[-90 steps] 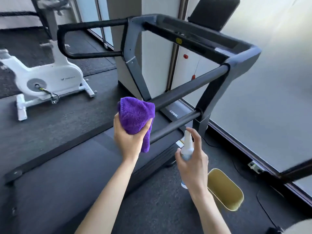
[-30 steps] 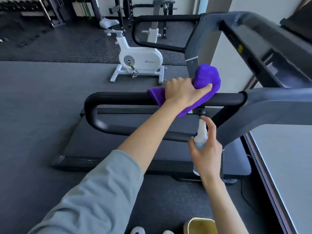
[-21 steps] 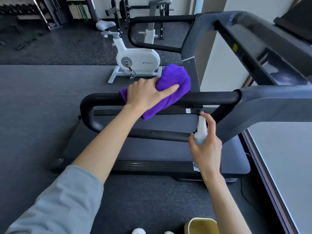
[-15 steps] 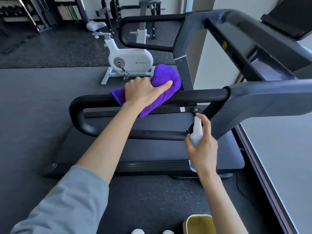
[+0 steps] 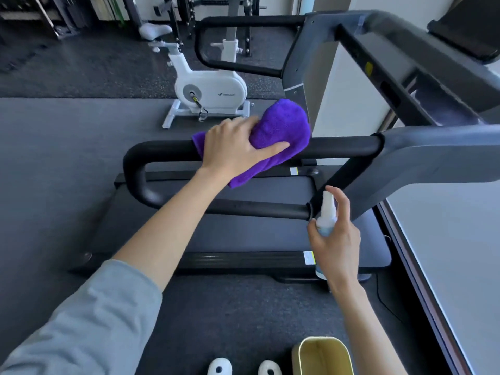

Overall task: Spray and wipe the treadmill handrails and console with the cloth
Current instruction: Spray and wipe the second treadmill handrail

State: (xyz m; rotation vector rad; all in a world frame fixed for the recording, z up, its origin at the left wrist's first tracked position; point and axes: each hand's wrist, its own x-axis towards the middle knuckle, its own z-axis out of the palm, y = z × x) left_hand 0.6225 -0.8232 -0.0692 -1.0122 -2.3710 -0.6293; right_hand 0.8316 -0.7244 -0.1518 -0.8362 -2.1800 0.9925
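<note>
- The left hand is pressing the purple cloth on the top bar of the near handrail, with its fingers wrapped over the cloth and holding it against the bar.
- Compared with one second ago, the cloth is sitting further from the grey console frame and nearer to the curved end of the rail; since half a second ago it is almost not moving, so I judge the stroke is slowing or turning back.
- The right hand is holding the spray bottle upright just beside the end of the lower bar, fingers closed around its body and one finger resting on the nozzle top; it is staying in nearly the same place.
- No mist is visible, so I cannot tell whether it is spraying now.
- In my judgement only this rail's top bar is being wiped; the lower bar, the far handrail and the console are probably remaining.
</note>
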